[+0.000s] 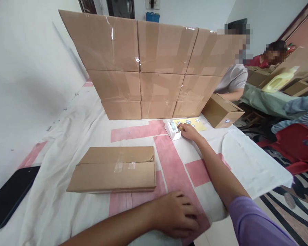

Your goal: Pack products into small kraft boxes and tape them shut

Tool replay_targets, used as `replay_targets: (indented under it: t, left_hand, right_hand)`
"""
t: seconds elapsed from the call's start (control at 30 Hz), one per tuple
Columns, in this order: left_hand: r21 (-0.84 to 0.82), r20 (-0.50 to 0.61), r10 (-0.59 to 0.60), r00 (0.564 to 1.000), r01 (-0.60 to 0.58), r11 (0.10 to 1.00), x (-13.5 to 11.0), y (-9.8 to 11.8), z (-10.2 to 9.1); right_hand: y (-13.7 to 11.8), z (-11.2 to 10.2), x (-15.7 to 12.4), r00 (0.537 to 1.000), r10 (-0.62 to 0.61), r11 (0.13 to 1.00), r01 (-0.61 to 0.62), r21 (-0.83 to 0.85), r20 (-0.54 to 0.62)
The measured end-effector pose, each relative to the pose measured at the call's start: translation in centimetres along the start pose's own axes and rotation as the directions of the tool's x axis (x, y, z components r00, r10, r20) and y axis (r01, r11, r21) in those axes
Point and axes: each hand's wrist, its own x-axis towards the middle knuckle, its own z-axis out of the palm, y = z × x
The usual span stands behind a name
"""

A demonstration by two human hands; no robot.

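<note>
My right hand point(188, 131) reaches far across the table and its fingers close on a small white box-shaped device point(172, 130) that sits beside a yellow sheet point(192, 123) with small stickers on it. My left hand point(176, 213) rests near the front edge on the white and pink cloth point(174, 164), fingers curled under, with nothing visible in it. A flat, taped cardboard box point(115, 169) lies to the left, between my hands.
A wall of stacked cardboard boxes point(154, 65) stands at the back. A small carton point(222, 111) sits at its right end. A black flat object point(10, 194) lies at the left edge. Other people sit at the right beside a red chair point(297, 143).
</note>
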Motion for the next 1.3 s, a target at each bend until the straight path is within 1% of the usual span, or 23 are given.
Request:
replay_targets:
  t: [0.17,0.23,0.3,0.37,0.4,0.43,0.47,0.5,0.53,0.57,0.63,0.67,0.73,0.77,0.83,1.0,1.13,1.2,1.3]
  left_hand:
    - [0.002,-0.034,0.009,0.999,-0.009,1.0,-0.1,0.1,0.1]
    - [0.005,-0.036,0.008,0.999,-0.008,1.0,-0.1,0.1,0.1]
    - [0.007,-0.032,0.009,0.999,-0.009,1.0,-0.2,0.1,0.1]
    - [0.005,-0.028,0.013,1.0,-0.013,1.0,-0.2,0.0,0.0]
    - [0.005,-0.027,0.016,1.0,-0.016,1.0,-0.2,0.0,0.0]
    - [0.007,-0.026,0.019,0.999,-0.019,1.0,-0.2,-0.1,0.0]
    - [0.01,-0.022,0.022,1.0,-0.021,1.0,-0.1,-0.1,-0.1]
    - [0.014,-0.017,0.021,1.0,-0.021,1.0,-0.1,-0.1,-0.1]
    - [0.017,-0.007,0.017,1.0,-0.017,1.0,0.0,-0.1,-0.2]
    - [0.017,0.003,0.012,1.0,-0.012,1.0,0.0,-0.1,-0.2]
    - [0.012,0.025,-0.009,1.0,0.008,1.0,0.1,-0.1,-0.3]
    - [0.007,0.035,-0.019,0.999,0.019,1.0,0.2,-0.1,-0.3]
    - [-0.002,0.057,-0.029,0.998,0.029,1.0,0.2,0.0,-0.3]
    - [-0.004,0.068,-0.03,0.997,0.031,1.0,0.2,0.0,-0.3]
    - [-0.009,0.085,-0.028,0.996,0.029,1.0,0.2,0.0,-0.4]
    - [-0.035,0.085,-0.028,0.996,0.031,0.999,0.2,-0.1,-0.4]
    - [-0.04,0.086,-0.028,0.996,0.031,0.999,0.2,-0.2,-0.3]
    - [-0.038,0.09,-0.024,0.996,0.028,0.999,0.2,-0.2,-0.2]
    - [-0.03,0.071,-0.015,0.997,0.017,0.999,0.3,-0.3,-0.2]
  right_hand:
    - [-0.4,0.0,0.1,0.996,0.053,0.992,-0.044,0.115,-0.076]
    - [-0.8,-0.5,0.2,0.99,0.071,0.985,-0.05,0.165,-0.125]
    - [-1.7,-1.4,0.0,0.979,0.076,0.979,-0.037,0.202,-0.187]
    - [-3.6,-2.5,-0.8,0.967,0.032,0.963,0.038,0.265,-0.255]
    - [-4.9,-2.9,-1.6,0.961,-0.007,0.942,0.099,0.321,-0.275]
    - [-6.3,-3.1,-2.5,0.957,-0.054,0.902,0.169,0.398,-0.284]
    - [-7.9,-3.2,-3.6,0.957,-0.104,0.842,0.23,0.489,-0.271]
    - [-9.5,-3.0,-4.9,0.96,-0.151,0.764,0.264,0.588,-0.235]
    - [-11.0,-2.5,-6.2,0.963,-0.201,0.68,0.27,0.682,-0.18]
    - [-12.5,-1.9,-7.5,0.959,-0.263,0.605,0.249,0.757,-0.105]
    - [-14.7,-0.5,-9.8,0.93,-0.367,0.488,0.177,0.855,0.016]
    - [-15.4,0.3,-10.7,0.91,-0.409,0.452,0.141,0.881,0.064]
    - [-16.2,1.8,-11.8,0.874,-0.47,0.409,0.092,0.908,0.123]
    - [-16.3,2.4,-12.1,0.862,-0.487,0.398,0.075,0.914,0.141]
    - [-16.3,3.4,-12.4,0.853,-0.496,0.384,0.051,0.922,0.16]
    - [-16.5,5.0,-12.6,0.884,-0.445,0.356,0.028,0.934,0.143]
    - [-16.9,5.2,-12.7,0.895,-0.429,0.351,0.043,0.935,0.12]
    - [-16.9,5.1,-12.7,0.904,-0.425,0.396,0.13,0.909,0.056]
    - [-16.9,5.0,-12.6,0.916,-0.389,0.551,0.315,0.773,-0.097]
